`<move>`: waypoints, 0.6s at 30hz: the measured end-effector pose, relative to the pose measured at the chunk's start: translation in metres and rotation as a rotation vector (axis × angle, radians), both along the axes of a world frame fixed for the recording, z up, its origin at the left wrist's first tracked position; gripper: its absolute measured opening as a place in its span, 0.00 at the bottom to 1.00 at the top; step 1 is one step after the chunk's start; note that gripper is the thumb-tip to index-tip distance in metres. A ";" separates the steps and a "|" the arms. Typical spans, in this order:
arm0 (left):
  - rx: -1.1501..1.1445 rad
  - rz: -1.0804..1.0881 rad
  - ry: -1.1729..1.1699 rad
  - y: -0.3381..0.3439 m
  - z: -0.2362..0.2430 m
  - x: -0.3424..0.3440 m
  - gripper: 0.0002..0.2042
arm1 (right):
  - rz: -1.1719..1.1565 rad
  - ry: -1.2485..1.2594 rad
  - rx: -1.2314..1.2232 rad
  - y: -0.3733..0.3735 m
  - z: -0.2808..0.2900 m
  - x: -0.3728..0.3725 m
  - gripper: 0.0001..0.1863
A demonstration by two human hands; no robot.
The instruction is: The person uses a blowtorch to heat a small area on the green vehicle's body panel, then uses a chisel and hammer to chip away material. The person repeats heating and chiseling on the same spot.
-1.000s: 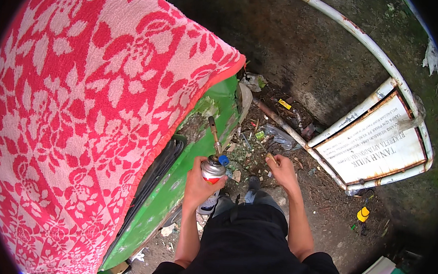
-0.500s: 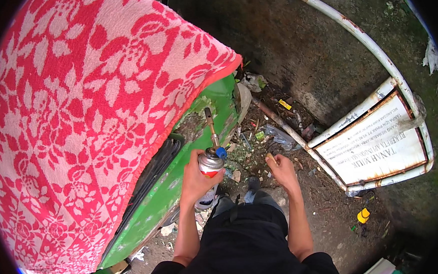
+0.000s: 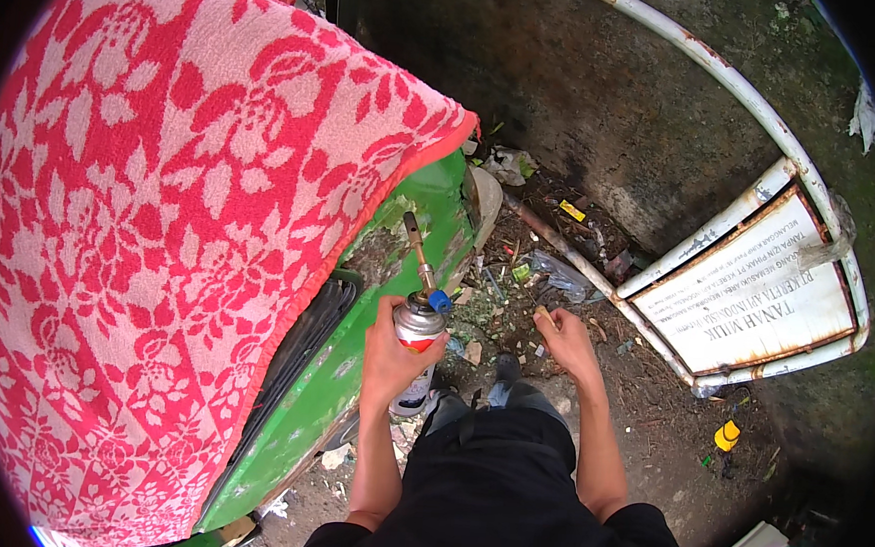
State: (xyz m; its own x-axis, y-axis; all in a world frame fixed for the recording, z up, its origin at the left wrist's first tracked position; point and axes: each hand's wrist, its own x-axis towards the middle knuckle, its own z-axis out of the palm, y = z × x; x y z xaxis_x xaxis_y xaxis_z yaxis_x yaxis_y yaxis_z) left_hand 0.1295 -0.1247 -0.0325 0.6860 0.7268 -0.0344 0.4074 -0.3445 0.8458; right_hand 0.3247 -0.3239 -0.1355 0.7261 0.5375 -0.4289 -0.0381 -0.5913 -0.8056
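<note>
The left hand [image 3: 390,359] grips a torch [image 3: 419,325] near centre, nozzle toward eleven; lit and tilted, it could scorch the blanket [image 3: 212,190] at nine. Apart, the right hand [image 3: 566,342] pinches a tan piece [image 3: 543,315].

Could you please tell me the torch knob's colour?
The torch knob is blue, clearest in the head view.

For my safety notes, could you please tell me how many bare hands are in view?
2: the left hand, wrapped around a gas torch, and the right hand, further right, pinching a small tan piece. No others show.
</note>
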 end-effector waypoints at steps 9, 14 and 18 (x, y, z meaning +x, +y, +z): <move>0.012 0.008 -0.024 -0.007 -0.002 0.000 0.30 | 0.019 -0.003 0.006 -0.001 -0.011 0.007 0.25; 0.063 0.019 -0.018 -0.011 -0.007 -0.004 0.32 | 0.036 0.003 0.013 0.000 -0.007 0.007 0.25; 0.006 0.033 -0.020 -0.017 -0.007 -0.007 0.33 | 0.058 -0.006 -0.014 0.000 -0.006 0.010 0.26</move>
